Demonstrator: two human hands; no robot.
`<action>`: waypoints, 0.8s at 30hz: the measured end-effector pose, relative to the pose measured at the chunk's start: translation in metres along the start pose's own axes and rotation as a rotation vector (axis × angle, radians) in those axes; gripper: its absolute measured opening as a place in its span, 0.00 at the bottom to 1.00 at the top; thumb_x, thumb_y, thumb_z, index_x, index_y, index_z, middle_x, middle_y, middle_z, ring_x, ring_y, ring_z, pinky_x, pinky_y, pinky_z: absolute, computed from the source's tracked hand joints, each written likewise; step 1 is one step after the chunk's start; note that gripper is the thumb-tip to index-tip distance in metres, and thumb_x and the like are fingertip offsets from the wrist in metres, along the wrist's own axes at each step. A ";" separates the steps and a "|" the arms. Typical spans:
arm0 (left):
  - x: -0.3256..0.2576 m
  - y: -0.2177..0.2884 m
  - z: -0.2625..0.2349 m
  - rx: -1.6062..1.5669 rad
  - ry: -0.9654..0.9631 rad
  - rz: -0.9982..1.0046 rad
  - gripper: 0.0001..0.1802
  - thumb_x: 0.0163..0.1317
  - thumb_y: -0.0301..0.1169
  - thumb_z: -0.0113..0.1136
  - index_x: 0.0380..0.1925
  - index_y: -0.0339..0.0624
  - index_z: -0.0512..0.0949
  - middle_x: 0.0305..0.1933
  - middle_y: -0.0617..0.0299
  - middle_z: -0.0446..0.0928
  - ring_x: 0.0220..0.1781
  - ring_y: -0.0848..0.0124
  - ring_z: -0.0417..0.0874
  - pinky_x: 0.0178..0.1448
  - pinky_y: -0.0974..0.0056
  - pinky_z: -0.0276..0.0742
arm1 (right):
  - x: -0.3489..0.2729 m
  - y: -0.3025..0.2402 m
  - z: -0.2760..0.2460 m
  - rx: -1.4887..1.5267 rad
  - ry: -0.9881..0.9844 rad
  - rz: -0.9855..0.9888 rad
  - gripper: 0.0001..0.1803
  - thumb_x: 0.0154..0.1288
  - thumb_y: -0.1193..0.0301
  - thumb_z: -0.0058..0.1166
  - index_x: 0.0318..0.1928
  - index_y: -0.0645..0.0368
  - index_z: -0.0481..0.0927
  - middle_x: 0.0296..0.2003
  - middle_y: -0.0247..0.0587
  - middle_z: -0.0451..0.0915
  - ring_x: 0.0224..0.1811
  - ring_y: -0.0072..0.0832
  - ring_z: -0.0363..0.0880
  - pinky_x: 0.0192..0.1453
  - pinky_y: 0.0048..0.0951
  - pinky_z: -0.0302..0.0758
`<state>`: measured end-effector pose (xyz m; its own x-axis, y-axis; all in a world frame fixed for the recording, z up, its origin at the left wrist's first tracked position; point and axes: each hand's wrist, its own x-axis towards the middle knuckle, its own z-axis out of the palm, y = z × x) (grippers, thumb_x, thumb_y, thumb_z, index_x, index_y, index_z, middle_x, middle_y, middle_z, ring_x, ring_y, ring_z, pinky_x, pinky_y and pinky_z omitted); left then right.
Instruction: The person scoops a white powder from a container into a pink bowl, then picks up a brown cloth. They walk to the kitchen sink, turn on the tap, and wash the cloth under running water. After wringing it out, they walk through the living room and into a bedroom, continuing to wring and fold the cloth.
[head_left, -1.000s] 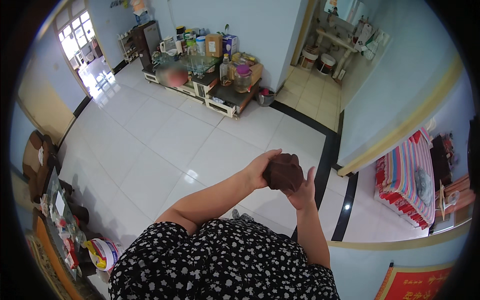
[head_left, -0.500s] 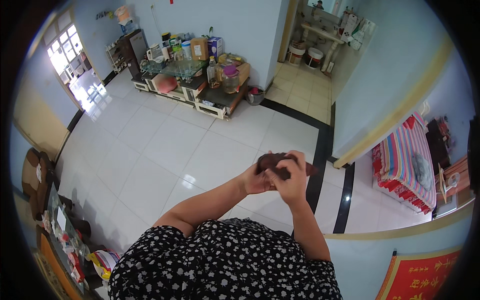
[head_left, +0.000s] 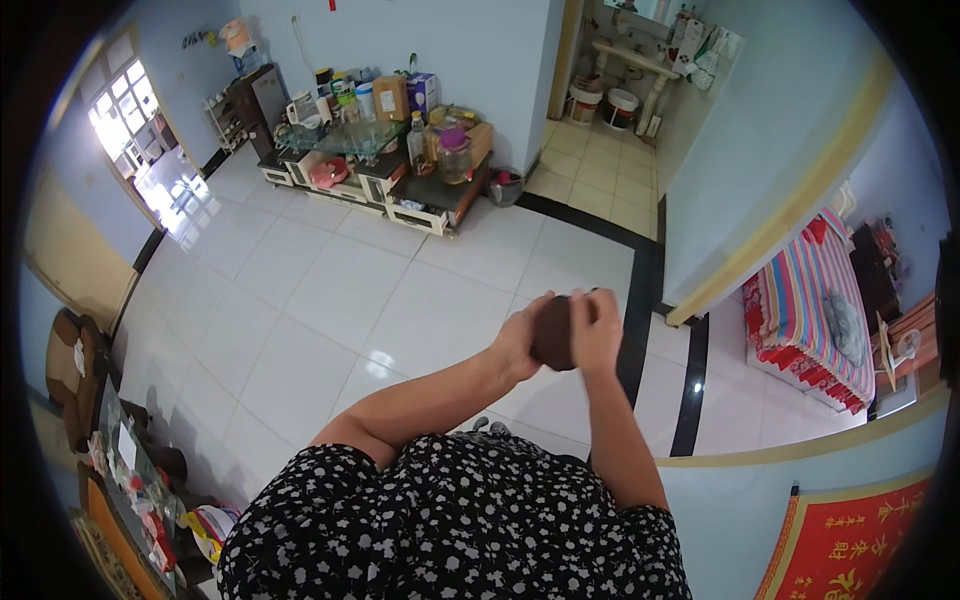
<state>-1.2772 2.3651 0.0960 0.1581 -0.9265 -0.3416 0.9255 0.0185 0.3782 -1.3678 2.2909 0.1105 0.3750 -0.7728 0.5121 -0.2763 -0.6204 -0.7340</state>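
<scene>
Between my two hands, out in front of my body, is a dark brown object (head_left: pixel 553 333) with a rounded outline. Its exact kind cannot be made out. My left hand (head_left: pixel 518 341) is wrapped round its left side, the thumb side lying against it. From the right, my right hand (head_left: pixel 598 335) grips it with bent fingers over the upper right edge. Part of the object is hidden behind the right fingers.
Beyond the tiled floor (head_left: pixel 370 305) stands a low cabinet (head_left: pixel 440 222) with jars, bottles and boxes. A dark bucket (head_left: pixel 505 187) is beside it. At right, a doorway shows a striped bed (head_left: pixel 810 305). A cluttered glass table (head_left: pixel 150 450) stands lower left.
The brown object has turned from lying sideways to showing a broad rounded face. My right hand has become more upright beside it, and my left hand has shifted slightly upward.
</scene>
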 end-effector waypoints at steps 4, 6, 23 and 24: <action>-0.004 -0.002 0.013 -0.003 0.076 0.041 0.17 0.69 0.44 0.44 0.42 0.42 0.72 0.46 0.60 0.77 0.51 0.65 0.76 0.58 0.59 0.70 | 0.002 0.034 -0.011 0.991 -0.219 0.780 0.21 0.70 0.54 0.45 0.45 0.61 0.74 0.42 0.37 0.78 0.45 0.30 0.77 0.51 0.32 0.73; 0.001 0.007 0.009 -0.050 0.052 0.068 0.16 0.70 0.42 0.42 0.40 0.43 0.72 0.46 0.61 0.77 0.51 0.66 0.75 0.60 0.58 0.69 | -0.005 0.033 -0.010 1.126 -0.147 0.861 0.23 0.71 0.54 0.42 0.51 0.62 0.73 0.47 0.40 0.77 0.50 0.32 0.76 0.57 0.33 0.71; -0.002 0.004 -0.032 0.563 0.069 0.237 0.15 0.67 0.44 0.46 0.49 0.52 0.73 0.47 0.68 0.71 0.57 0.73 0.66 0.62 0.62 0.60 | 0.007 0.001 -0.058 1.351 -0.121 0.692 0.26 0.71 0.51 0.38 0.56 0.60 0.68 0.54 0.41 0.72 0.58 0.35 0.69 0.64 0.39 0.65; 0.002 0.005 -0.031 0.667 0.076 0.356 0.16 0.68 0.44 0.46 0.50 0.52 0.72 0.47 0.68 0.71 0.58 0.74 0.65 0.63 0.63 0.59 | 0.007 -0.001 -0.059 1.314 -0.105 0.681 0.26 0.72 0.51 0.38 0.55 0.60 0.68 0.54 0.41 0.72 0.57 0.34 0.70 0.63 0.39 0.66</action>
<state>-1.2619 2.3755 0.0701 0.4541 -0.8781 -0.1506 0.4138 0.0582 0.9085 -1.4169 2.2783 0.1416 0.5814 -0.8097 -0.0798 0.5360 0.4549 -0.7112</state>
